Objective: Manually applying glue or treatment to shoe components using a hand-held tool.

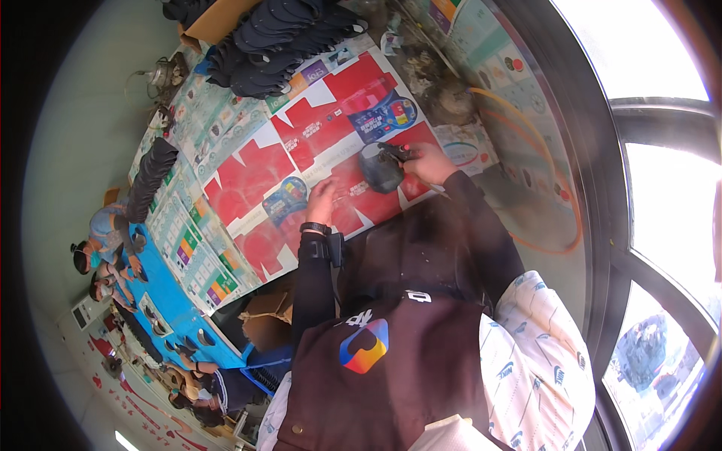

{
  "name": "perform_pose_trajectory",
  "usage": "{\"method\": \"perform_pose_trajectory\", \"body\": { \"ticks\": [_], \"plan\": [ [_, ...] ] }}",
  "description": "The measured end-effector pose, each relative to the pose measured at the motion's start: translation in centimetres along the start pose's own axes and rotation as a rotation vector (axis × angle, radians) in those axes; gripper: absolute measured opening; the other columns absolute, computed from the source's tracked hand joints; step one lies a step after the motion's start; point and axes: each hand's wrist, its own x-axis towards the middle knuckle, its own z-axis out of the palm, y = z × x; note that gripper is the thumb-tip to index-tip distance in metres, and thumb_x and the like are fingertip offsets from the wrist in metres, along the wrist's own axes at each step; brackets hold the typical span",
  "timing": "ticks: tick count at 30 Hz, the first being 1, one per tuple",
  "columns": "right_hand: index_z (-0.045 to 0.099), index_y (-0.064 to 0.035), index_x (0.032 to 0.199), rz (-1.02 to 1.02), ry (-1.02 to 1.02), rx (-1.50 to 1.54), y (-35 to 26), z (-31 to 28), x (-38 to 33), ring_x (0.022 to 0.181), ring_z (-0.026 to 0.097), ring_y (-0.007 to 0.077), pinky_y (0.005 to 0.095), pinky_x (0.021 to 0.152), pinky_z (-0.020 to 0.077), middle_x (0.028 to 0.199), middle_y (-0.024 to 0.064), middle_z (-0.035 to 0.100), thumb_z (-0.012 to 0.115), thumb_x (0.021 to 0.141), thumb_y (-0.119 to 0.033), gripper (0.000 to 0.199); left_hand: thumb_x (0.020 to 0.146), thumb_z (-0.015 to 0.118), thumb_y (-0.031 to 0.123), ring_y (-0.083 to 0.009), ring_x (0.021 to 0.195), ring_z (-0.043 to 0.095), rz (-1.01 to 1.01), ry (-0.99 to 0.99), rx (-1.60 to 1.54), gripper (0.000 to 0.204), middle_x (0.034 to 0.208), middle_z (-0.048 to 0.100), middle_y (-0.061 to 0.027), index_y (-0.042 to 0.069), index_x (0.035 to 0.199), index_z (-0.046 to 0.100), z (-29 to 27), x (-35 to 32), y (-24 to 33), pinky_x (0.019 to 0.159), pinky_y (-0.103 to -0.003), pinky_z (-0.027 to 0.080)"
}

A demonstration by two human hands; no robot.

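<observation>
My right hand (430, 164) is closed round the edge of a dark, rounded shoe upper (380, 170) above the red printed cardboard sheet (304, 128). A short black part with a small red spot shows by the fingers; I cannot make out whether it is a tool or part of the upper. To its left, my left hand (322, 201) is over the sheet with loosely bent fingers and nothing visible in them. A black band and a small dark device sit on the left wrist.
Stacks of black shoe uppers (274, 41) lie at the table's far end, with another row (153, 177) along its left edge. People sit at a blue table (169, 289) on the left. A cardboard box (267, 316) stands below the near edge. An orange hoop-like tube (577, 218) hangs at right by the windows.
</observation>
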Motion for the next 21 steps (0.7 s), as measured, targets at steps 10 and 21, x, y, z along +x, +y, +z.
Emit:
{"method": "perform_pose_trajectory", "body": {
  "ticks": [10, 21],
  "plan": [
    [0.068, -0.0006, 0.097, 0.267, -0.276, -0.276, -0.6, -1.5, -1.4, 0.059, 0.059, 0.0158, 0.0320, 0.054, 0.0446, 0.073, 0.0070, 0.065, 0.065, 0.078, -0.011, 0.021, 0.098, 0.067, 0.027, -0.0217, 0.098, 0.070, -0.008, 0.023, 0.135, 0.033, 0.111, 0.069, -0.0101, 0.006, 0.123, 0.061, 0.6, 1.6, -1.0, 0.081, -0.035, 0.057],
    [0.070, -0.0034, 0.105, 0.179, -0.262, -0.214, 0.6, -1.4, -2.7, 0.080, 0.066, 0.0205, 0.0361, 0.074, 0.0512, 0.084, 0.0104, 0.070, 0.065, 0.082, -0.016, 0.027, 0.098, 0.068, 0.026, -0.0162, 0.075, 0.069, -0.010, -0.078, 0.318, 0.028, 0.089, 0.071, -0.0074, -0.001, 0.109, 0.067, 4.4, 5.3, -1.7, 0.067, -0.028, 0.057]
  ]
}}
